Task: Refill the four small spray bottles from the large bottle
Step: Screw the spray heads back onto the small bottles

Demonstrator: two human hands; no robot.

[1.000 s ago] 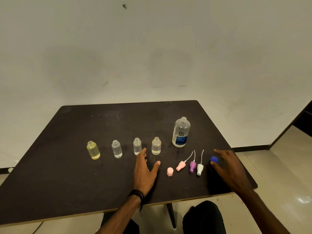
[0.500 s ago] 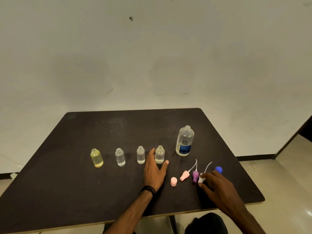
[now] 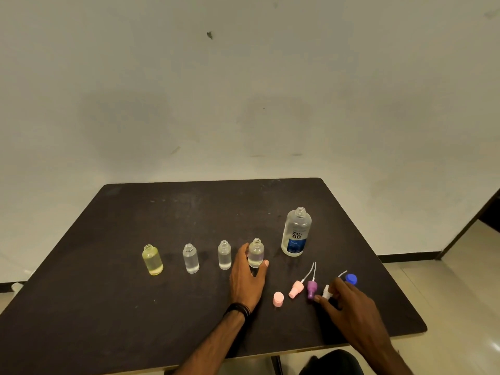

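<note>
A: What is the surface like, from the head view?

B: A dark table (image 3: pixel 162 307) with a scuffed, dusty top and a pale edge along the near side. Behind it stands a plain off-white wall (image 3: pixel 243 90) with a few smudges and one dark mark high up. To the right a glossy tiled floor (image 3: pixel 465 280) shows, with a black skirting strip along the foot of the wall.

A: And the bottles?

B: Four small bottles stand upright in a row, all uncapped: a yellow bottle (image 3: pixel 153 260) at the left end, then a clear bottle (image 3: pixel 191 259), a third bottle (image 3: pixel 224 255) and a fourth bottle (image 3: pixel 256 253). The large bottle (image 3: pixel 296 232), also open, with a blue label, stands just right of them and a little farther back.

A: The hands?

B: The left hand (image 3: pixel 247 282) curls finger and thumb around the base of the fourth bottle. The right hand (image 3: pixel 349 307) pinches a white spray top (image 3: pixel 326 292) on the table.

A: Anything else nearby?

B: A pink cap (image 3: pixel 278 299), a pink spray top (image 3: pixel 295 288) and a purple spray top (image 3: pixel 312 288) lie between the hands; a blue cap (image 3: pixel 351 279) sits just beyond the right fingers
</note>
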